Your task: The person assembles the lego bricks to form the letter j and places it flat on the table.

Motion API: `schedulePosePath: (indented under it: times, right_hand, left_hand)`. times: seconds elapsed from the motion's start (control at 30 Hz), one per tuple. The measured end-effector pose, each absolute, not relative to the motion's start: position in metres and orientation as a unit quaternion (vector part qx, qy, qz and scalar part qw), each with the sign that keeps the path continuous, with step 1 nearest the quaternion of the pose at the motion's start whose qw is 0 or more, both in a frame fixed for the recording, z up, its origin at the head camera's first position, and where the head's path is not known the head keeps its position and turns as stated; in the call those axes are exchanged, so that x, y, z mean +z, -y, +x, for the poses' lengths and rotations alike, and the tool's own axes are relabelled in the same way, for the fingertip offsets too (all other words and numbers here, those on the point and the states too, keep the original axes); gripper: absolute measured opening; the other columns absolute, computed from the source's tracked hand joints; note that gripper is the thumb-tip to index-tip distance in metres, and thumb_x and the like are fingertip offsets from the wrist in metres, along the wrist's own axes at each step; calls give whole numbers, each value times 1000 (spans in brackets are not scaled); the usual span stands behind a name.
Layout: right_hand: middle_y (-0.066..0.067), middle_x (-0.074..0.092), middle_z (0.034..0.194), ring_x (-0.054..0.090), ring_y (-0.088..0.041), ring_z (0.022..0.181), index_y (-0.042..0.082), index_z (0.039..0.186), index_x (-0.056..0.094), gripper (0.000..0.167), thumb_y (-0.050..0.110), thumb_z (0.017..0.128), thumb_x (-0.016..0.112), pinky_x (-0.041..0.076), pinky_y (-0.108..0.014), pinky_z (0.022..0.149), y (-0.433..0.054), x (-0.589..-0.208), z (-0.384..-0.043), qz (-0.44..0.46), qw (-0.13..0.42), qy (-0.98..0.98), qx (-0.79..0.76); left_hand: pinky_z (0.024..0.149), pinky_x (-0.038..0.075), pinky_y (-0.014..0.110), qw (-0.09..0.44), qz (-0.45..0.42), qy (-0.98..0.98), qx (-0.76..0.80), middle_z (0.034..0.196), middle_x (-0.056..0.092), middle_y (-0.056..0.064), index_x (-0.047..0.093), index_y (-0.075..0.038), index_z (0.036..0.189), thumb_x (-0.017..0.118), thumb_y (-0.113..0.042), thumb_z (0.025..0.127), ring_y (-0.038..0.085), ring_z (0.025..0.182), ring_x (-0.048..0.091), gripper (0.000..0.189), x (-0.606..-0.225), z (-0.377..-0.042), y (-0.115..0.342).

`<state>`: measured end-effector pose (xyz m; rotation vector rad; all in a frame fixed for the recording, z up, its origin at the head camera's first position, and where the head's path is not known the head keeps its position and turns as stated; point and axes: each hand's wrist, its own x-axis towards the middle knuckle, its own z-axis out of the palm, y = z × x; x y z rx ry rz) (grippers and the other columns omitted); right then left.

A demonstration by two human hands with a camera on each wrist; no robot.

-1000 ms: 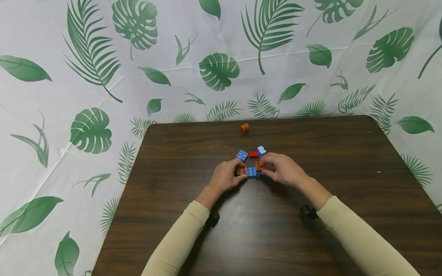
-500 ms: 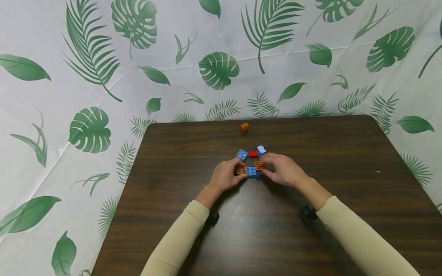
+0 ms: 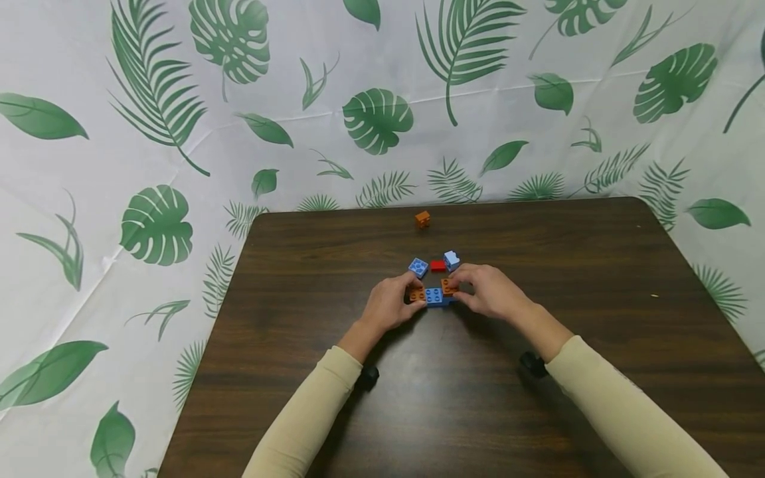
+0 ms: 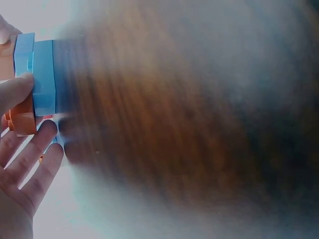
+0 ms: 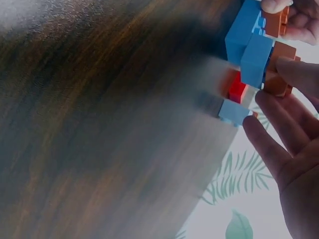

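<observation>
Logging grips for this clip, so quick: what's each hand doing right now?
Left hand: holding the front left orange brick.
Right hand: holding the front right orange brick.

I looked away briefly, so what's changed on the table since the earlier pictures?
Nothing visibly changed: the left hand still holds one orange brick, the right hand a second orange brick; the red brick and far orange brick stayed put.

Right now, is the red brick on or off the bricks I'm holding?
Off: the red brick lies on the table, with a visible gap between it and the held bricks.
</observation>
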<state>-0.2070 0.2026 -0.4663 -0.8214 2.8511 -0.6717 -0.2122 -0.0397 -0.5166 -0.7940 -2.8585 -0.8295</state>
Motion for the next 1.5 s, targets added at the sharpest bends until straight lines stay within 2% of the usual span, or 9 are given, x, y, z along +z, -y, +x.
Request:
schedulePosePath:
  times: [0.5,0.93,1.17,1.5]
  right_hand:
    - [-1,67,107,64,-24,99,14,102,74,18,17,85,78,50,-46,88,-199,-459,-210,-284,66,-937,-195]
    - [-2,69,110,64,-24,101,14,106,73,21,18,86,78,49,-47,90,-200,-460,-209,-268,71,-941,-194]
    - [-5,68,116,63,-25,106,13,110,73,24,18,86,77,48,-50,92,-201,-461,-207,-265,68,-943,-190]
    - [0,69,116,64,-22,108,16,111,75,24,29,91,72,48,-48,92,-207,-463,-214,-278,74,-927,-242]
  left_hand:
    - [68,47,31,30,-257,927,-272,95,69,-6,65,-21,108,79,-35,83,9,73,55,32,-516,-213,39]
    - [70,48,30,30,-257,927,-272,96,69,-6,65,-21,108,80,-35,83,9,74,56,32,-515,-212,39]
    - [69,48,31,38,-262,924,-277,95,69,-6,65,-21,107,80,-34,83,9,74,56,32,-517,-212,39]
    - [68,47,30,37,-258,924,-281,95,68,-6,65,-21,107,80,-34,83,10,73,55,32,-519,-213,40]
